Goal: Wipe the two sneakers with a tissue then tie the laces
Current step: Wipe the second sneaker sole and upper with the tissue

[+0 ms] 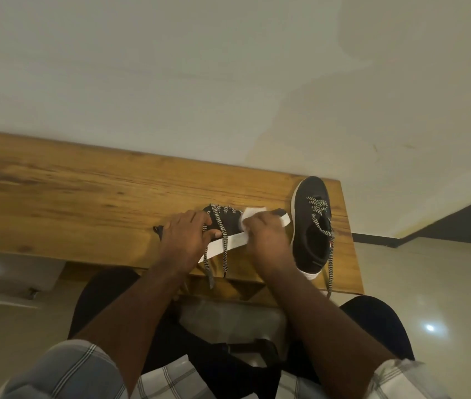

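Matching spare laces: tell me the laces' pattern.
Black-and-white zigzag weave on the laces, clearest in head view.

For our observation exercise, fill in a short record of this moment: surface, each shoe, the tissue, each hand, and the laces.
surface: wooden table
near shoe: on its side, white sole facing the person
far shoe: upright on its sole, at the table's right end
tissue: white, against the near shoe
left hand: grips the near shoe
right hand: holds the tissue
laces: loose on both shoes, ends hanging over the table edge
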